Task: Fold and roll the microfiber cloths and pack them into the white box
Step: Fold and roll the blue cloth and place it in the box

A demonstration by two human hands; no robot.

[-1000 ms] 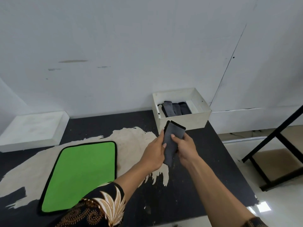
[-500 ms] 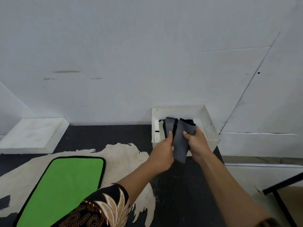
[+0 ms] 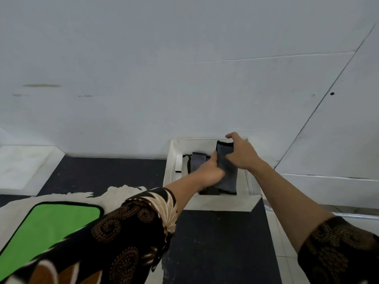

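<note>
Single wide-angle view, worn on the head. Looks forward and down, out along both outstretched forearms toward the far white wall (image 3: 143,48), with the upper half given over to it. Sits close above the near part of the dark table (image 3: 215,247), patterned sleeves (image 3: 123,238) large in the bottom corners. Centres a little right on the white box (image 3: 215,203) at the far table edge, left hand (image 3: 211,171) and right hand (image 3: 241,154) gripping the grey cloth (image 3: 228,175) there. Crops the green cloth (image 3: 47,232) at near left.
</note>
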